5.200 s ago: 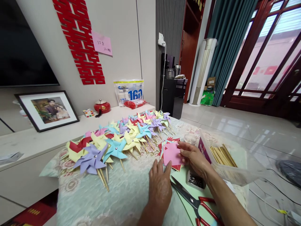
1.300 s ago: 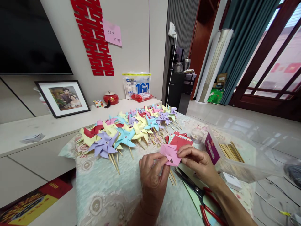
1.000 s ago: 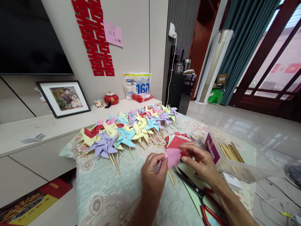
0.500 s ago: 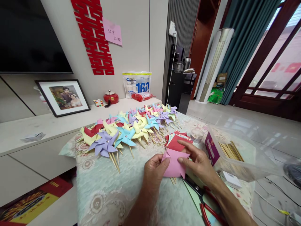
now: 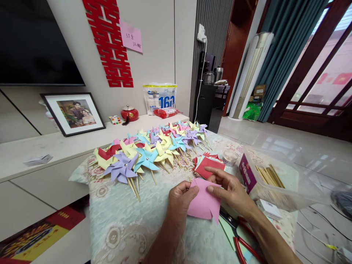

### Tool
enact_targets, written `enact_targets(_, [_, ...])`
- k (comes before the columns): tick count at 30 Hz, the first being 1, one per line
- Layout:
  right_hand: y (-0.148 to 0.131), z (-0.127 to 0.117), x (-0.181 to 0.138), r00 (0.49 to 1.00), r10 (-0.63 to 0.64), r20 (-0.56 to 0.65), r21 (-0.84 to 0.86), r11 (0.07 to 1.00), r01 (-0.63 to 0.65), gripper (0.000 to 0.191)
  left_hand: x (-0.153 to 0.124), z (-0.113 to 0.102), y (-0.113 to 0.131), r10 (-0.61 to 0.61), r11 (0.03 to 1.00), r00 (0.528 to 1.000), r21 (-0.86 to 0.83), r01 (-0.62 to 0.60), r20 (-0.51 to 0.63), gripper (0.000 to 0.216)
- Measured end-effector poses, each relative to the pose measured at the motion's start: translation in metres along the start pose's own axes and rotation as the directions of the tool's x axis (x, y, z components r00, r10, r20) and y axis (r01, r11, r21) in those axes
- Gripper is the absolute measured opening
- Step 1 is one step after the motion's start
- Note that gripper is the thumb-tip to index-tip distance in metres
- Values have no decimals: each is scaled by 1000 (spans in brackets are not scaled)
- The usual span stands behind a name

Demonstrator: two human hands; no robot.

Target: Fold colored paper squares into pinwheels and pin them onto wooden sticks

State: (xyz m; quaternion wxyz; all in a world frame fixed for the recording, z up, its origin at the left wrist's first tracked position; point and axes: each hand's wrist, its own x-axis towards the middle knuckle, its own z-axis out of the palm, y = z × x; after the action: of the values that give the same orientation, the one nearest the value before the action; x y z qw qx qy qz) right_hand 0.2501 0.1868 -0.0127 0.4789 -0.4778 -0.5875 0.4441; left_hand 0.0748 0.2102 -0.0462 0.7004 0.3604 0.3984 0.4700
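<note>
Between my hands is a pink square of paper [image 5: 202, 201] with slits cut in from its corners. My left hand [image 5: 180, 200] pinches its left edge, thumb on top. My right hand [image 5: 229, 189] holds the upper right part with the thumb on the face and fingers behind. Just beyond the sheet lies a stack of coloured paper squares [image 5: 209, 165], red on top. Red-handled scissors [image 5: 236, 234] lie partly under my right forearm, on pale green paper [image 5: 224, 227]. Finished paper pinwheels [image 5: 148, 158] on wooden sticks lie in rows to the left.
At right, a clear plastic box [image 5: 283, 198] holds wooden sticks [image 5: 271, 176]. Near it are a small round container [image 5: 230, 157] and a small white box [image 5: 269, 209]. A white cabinet [image 5: 63, 146] with a framed photo [image 5: 74, 113] runs along the wall behind the patterned tablecloth [image 5: 123, 220].
The pink paper has turned and tilted in my hands, its lower edge now reaching nearer to me and covering the stick ends seen before. Both hands stay in nearly the same place.
</note>
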Motion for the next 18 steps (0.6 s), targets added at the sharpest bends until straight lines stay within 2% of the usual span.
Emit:
enact_targets(4, [-7,-2,-1,999,26,26,34,999,-27,43,-4,0,3,-46,999,997,-11,47,54,38])
enact_targets(7, [-14,-4,-3,990,98,97,27,995,-101,34,-7,1,7,-103,994,987,-24,106,127,36])
enact_targets(11, [-22,-4,-6,972,149,183,-78,988,-136,32,-9,2,7,-183,982,966,89,169,182,37])
enact_targets(14, [-24,-2,-6,973,145,181,-201,974,-108,24,-8,2,4,-180,960,968,243,136,172,39])
enact_targets(18, [-24,4,-5,979,145,145,-261,960,-103,11,-4,-1,-3,-119,925,976,379,42,181,40])
